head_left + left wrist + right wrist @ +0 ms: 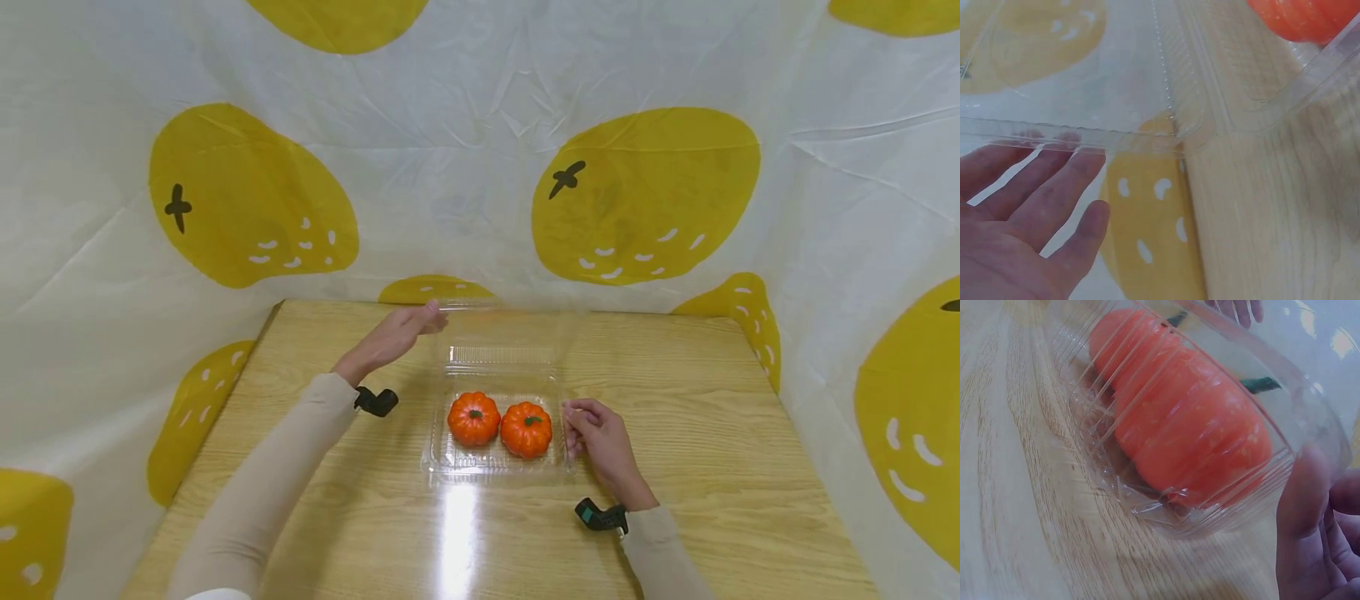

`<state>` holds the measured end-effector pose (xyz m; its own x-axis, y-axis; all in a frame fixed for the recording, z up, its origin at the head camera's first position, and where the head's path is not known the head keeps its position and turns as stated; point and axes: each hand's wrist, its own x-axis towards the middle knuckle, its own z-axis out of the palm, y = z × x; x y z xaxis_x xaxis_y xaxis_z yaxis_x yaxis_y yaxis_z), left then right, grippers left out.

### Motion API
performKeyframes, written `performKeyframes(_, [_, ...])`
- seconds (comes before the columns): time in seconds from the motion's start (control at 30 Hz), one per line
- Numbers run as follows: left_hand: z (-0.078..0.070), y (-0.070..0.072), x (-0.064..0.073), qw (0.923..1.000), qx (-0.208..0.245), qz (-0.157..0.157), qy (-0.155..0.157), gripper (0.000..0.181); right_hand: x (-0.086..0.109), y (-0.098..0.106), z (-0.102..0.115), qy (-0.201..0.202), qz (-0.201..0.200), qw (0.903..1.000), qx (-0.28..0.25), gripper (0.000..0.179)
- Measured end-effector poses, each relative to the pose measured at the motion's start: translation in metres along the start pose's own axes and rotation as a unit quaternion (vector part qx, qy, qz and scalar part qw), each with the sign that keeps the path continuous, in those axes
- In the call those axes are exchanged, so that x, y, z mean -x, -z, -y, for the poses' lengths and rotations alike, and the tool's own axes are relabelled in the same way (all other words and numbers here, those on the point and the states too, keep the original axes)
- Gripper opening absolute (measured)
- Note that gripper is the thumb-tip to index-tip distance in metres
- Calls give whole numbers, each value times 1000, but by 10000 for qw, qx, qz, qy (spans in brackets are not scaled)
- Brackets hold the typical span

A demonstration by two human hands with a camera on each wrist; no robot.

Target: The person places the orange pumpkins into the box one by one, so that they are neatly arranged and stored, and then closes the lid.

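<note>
A clear plastic clamshell container [495, 475] stands on the table with its hinged lid [504, 332] raised at the back. Inside its base sit two small orange pumpkins with green stems, a left pumpkin [474, 419] and a right pumpkin [526, 431]. My left hand [393, 335] reaches to the lid's left side, and in the left wrist view its extended fingertips [1088, 159] lie against the lid's edge, thumb apart. At the base's right side, my right hand [607, 450] pinches the rim between thumb [1304, 494] and fingers.
The container rests on a light wood-grain table [675, 400]. Around the back and sides hangs a white curtain [450, 208] with large yellow fruit prints. A black strapped device sits on each wrist, and light glares off the tabletop in front of the container.
</note>
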<state>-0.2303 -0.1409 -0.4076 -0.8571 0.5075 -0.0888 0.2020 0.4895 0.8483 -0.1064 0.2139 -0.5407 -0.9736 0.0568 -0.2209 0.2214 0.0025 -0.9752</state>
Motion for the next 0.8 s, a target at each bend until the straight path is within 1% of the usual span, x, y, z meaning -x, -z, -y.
performKeyframes(0.1, [-5, 4, 4, 9998, -61, 200, -23, 87, 0, 0, 0, 16, -6, 10000, 7, 34])
performKeyframes(0.27, [-11, 10, 12, 9985, -168, 475, 226, 91, 0, 0, -1, 52, -11, 10000, 32, 34])
performKeyframes(0.43, [-15, 12, 14, 9953, -492, 706, 438, 88, 0, 0, -1, 62, 2, 10000, 40, 34])
performKeyframes(0.6, [-20, 8, 17, 9876, -1078, 957, 627, 86, 0, 0, -1, 32, -17, 10000, 72, 32])
performKeyframes(0.7, [-22, 3, 18, 9824, -1359, 1119, 625, 87, 0, 0, -1, 44, 1, 9999, 114, 32])
performKeyframes(0.8, [-24, -1, 19, 9788, -1547, 1228, 548, 87, 0, 0, -1, 49, 22, 9999, 121, 32])
